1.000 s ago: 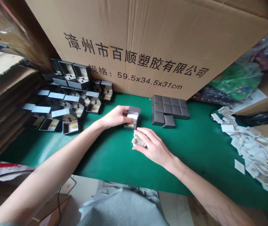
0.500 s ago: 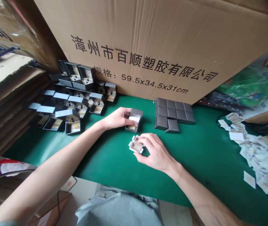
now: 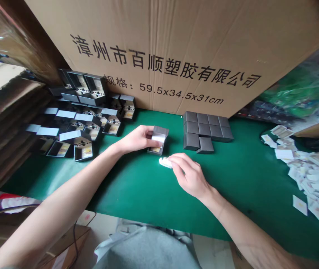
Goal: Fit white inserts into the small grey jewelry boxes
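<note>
My left hand point(image 3: 138, 140) is closed on a small dark hinged box point(image 3: 163, 135), lid up, with its thumb at the opening. Something pale and yellowish shows inside, partly covered by the thumb. Just below and to the right, my right hand point(image 3: 189, 173) pinches a small white box insert point(image 3: 165, 162) between thumb and fingertips. The insert is turned nearly edge-on and is close to the box's front, apart from it. Right of the box, several shut dark boxes point(image 3: 207, 127) sit side by side in a block.
Several open dark boxes point(image 3: 83, 147) with pale linings crowd the table's left, some stacked. White inserts point(image 3: 313, 179) lie heaped at the right edge. A large cardboard carton point(image 3: 154, 45) stands behind the green tabletop point(image 3: 137, 186). Flattened cardboard point(image 3: 8, 97) is piled at far left.
My right hand has raised the white insert toward the dark box and tipped it from face-up to nearly edge-on. My left hand keeps its hold on the box. The view has shifted slightly.
</note>
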A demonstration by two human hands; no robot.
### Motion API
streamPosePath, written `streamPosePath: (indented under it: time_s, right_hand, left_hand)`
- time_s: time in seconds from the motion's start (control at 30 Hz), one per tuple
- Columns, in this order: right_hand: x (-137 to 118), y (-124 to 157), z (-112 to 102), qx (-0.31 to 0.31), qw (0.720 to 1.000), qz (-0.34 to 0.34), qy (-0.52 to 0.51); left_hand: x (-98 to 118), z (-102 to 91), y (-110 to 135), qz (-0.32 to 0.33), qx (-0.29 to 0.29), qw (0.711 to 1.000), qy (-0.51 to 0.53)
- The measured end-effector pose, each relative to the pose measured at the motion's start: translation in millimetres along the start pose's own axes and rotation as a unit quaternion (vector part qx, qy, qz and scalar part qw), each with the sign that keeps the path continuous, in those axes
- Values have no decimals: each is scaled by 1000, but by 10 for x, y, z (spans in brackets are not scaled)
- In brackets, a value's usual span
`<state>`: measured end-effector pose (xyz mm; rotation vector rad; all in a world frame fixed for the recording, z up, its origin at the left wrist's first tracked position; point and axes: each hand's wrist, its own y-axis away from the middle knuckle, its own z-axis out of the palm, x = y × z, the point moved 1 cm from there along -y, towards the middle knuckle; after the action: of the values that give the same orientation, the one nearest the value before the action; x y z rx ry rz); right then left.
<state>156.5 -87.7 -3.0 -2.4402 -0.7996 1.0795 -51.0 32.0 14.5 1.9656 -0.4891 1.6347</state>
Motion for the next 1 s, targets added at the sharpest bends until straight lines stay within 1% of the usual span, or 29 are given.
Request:
streamPosePath:
  time_s: [0.13, 0.27, 0.4, 0.53, 0.6, 0.67, 0.73, 0.83, 1.0]
  right_hand:
    - [-4, -11, 1, 23, 999, -6, 28]
    - [20, -26, -8, 59, 997, 24, 42]
    - [43, -33, -1, 48, 997, 50, 17]
    - [23, -43, -10, 60, 997, 53, 3]
    - [4, -49, -15, 41, 999, 29, -1]
    - [-8, -54, -13, -4, 1000, -2, 3]
    - [-7, -53, -6, -47, 999, -17, 11]
    - [13, -44, 11, -73, 997, -1, 17]
    - [40, -28, 44, -86, 996, 26, 25]
  left_hand:
    - [-11, -3, -3, 4, 0, 1000, 1]
    - [10, 4, 7, 7, -5, 1000, -5]
    - [14, 15, 11, 7, -6, 1000, -6]
    - [15, 21, 8, 3, -5, 1000, -7]
    - [19, 21, 8, 2, -3, 1000, -7]
    - [20, 20, 10, 0, -2, 1000, -6]
    - [16, 18, 12, 0, 0, 1000, -6]
    - [0, 15, 12, -3, 7, 1000, -5]
    - [-29, 8, 3, -4, 18, 1000, 3]
